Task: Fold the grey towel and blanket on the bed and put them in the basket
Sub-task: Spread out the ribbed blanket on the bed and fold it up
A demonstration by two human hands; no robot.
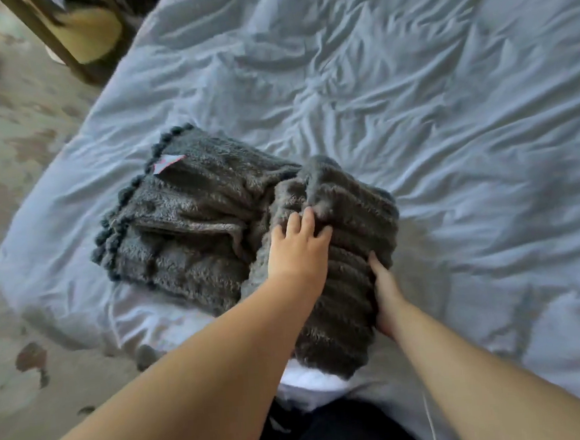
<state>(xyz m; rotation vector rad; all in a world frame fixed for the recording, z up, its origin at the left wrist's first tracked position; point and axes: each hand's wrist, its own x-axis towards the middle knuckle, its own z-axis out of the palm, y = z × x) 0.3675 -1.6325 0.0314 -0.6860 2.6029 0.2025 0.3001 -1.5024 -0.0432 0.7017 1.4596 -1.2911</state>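
the fold of the grey blanket (193, 226) seems half done; it lies bunched near the bed (445, 106) corner. the left hand (297, 250) presses flat on top, the right hand (386, 292) grips its side. next, i think: flatten it, fold it over.

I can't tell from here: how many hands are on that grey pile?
2. The left hand rests flat on top of the grey pile. The right hand grips its right edge, with the fingers hidden underneath.
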